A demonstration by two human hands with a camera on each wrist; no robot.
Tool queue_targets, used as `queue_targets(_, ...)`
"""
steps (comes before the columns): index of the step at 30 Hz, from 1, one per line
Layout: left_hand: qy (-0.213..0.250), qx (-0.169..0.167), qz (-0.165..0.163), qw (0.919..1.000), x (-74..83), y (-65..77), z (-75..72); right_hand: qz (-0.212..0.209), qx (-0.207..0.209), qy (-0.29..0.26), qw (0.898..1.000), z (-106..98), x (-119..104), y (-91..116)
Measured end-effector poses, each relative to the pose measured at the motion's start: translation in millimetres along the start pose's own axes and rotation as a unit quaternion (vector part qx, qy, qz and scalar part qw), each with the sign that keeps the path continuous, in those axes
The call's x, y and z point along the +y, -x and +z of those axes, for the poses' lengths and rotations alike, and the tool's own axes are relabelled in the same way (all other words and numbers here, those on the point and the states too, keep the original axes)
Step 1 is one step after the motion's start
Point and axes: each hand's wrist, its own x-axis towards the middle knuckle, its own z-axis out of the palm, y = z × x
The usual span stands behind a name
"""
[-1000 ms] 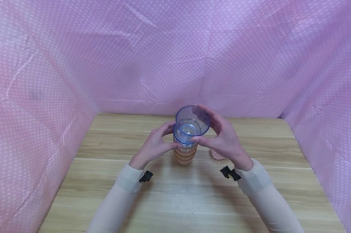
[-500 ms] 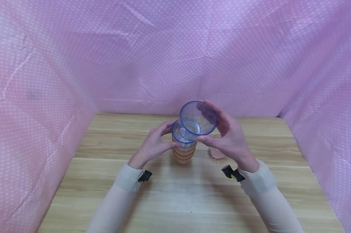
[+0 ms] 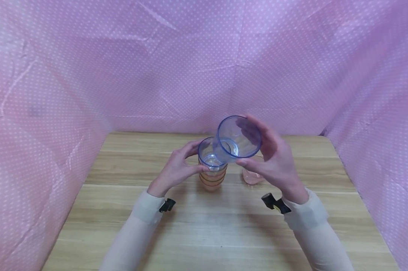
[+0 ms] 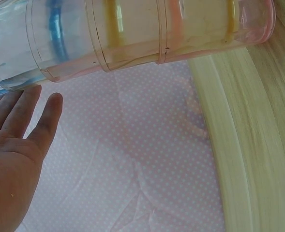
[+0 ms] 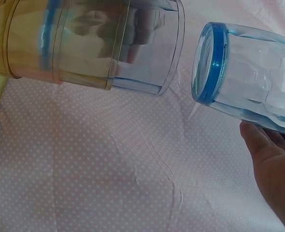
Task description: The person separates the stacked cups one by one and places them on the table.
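Note:
My right hand (image 3: 278,163) grips a clear blue cup (image 3: 239,131) between thumb and fingers, tilted with its mouth towards the head camera. A tall stack of nested cups (image 3: 212,181) stands upright on the table, another clear blue cup (image 3: 205,149) topmost and orange-tinted ones under it. Around the stack's upper end, my left hand (image 3: 176,167) holds with its thumb in front and fingers behind. In the right wrist view, a gap separates the held cup's blue base (image 5: 214,63) from the top rim of the stack (image 5: 147,48).
A pink clear cup (image 3: 252,177) stands on the wooden table (image 3: 204,233) right of the stack, partly hidden behind my right hand. Pink dotted cloth (image 3: 176,75) hangs around the table's back and sides.
The blue cup in my right hand has come out of the top of the stack, moving right and tilting more. My left hand stays on the stack.

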Motion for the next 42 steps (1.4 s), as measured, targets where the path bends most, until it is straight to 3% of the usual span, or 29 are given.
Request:
queue_targets(9, 0.007, -0.002, 0.014, 0.9999, -3.6, -0.1, 0.1, -0.011, 0.017, -0.021, 1.0, -8, -1, 9)
queue_targets(25, 0.004, 0.0, 0.005, 1.0, -4.1, 0.3, -0.3, -0.008, 0.035, -0.033, 0.999, -27, 1, 29)
queue_targets(34, -0.001, 0.002, -0.016, 0.9999, -3.4, 1.0, 0.2, -0.016, 0.041, -0.033, 0.998, -38, 6, 41)
queue_targets(42, 0.004, -0.001, -0.008, 1.0, -4.4, 0.2, 0.5, -0.01, 0.045, -0.024, 0.999, -50, 8, 51)
